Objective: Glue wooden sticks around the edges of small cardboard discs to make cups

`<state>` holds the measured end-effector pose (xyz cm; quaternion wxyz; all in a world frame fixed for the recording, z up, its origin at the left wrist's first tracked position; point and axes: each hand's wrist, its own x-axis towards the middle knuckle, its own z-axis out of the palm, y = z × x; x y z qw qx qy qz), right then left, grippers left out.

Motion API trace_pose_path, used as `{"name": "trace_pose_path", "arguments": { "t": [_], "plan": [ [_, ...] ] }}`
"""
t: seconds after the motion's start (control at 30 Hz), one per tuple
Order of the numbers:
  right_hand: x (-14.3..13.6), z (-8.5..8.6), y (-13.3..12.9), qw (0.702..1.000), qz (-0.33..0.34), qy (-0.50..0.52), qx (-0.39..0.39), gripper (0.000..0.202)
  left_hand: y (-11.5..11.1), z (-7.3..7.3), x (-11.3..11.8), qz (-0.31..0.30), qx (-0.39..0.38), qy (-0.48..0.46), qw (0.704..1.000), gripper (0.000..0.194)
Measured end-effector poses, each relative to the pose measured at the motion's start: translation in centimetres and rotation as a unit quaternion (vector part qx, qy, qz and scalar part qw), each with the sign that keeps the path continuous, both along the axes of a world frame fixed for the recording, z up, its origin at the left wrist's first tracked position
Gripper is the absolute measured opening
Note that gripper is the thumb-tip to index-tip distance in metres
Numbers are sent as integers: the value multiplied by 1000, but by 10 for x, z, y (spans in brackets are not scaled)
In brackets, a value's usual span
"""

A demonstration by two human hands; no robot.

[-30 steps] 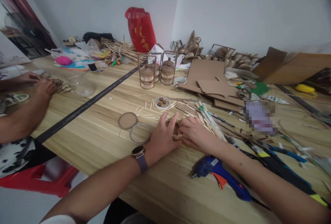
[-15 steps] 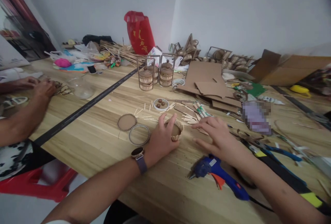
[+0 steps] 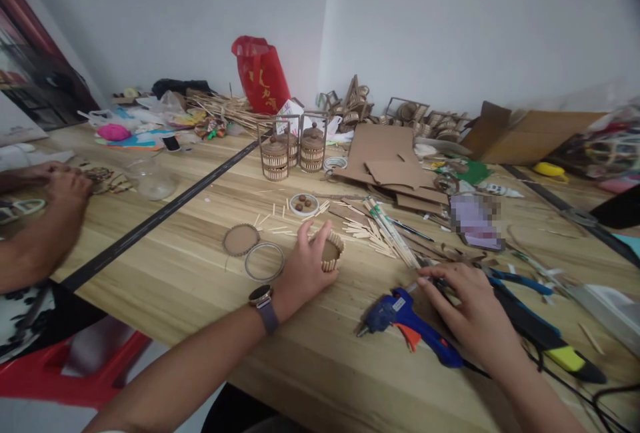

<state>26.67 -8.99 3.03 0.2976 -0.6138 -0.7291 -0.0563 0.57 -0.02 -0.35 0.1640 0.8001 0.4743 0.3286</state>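
Note:
My left hand, with a watch on its wrist, is closed around the near left side of a small round basket. Short upright sticks form its wall, and it stands on the table. To its left lie a brown cardboard disc with an edged rim and a pale ring. My right hand hovers over the tools with fingers stretched out, its fingertips close to the back of a blue glue gun and the dark pliers. Loose short sticks are scattered beyond the basket.
Lidded miniature baskets with handles stand further back, near cardboard sheets. A white dish holds several brown beads. At the left, another person's hands work beside a clear plastic cup. A black cable trails at lower right.
My right hand has moved right and towards me, from beside the basket to over the tools. The left hand keeps its hold. The view has shifted slightly.

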Motion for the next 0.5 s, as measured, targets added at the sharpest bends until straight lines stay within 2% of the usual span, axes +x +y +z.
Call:
{"name": "trace_pose_path", "arguments": {
  "t": [0.23,0.5],
  "plan": [
    [10,-6,3,1000,-24,-11,0,21,0,1,-3,-11,-10,-11,1000,98],
    [19,-13,4,999,-18,-34,34,27,2,-3,-7,-27,-7,-46,999,102]
  ]
}}
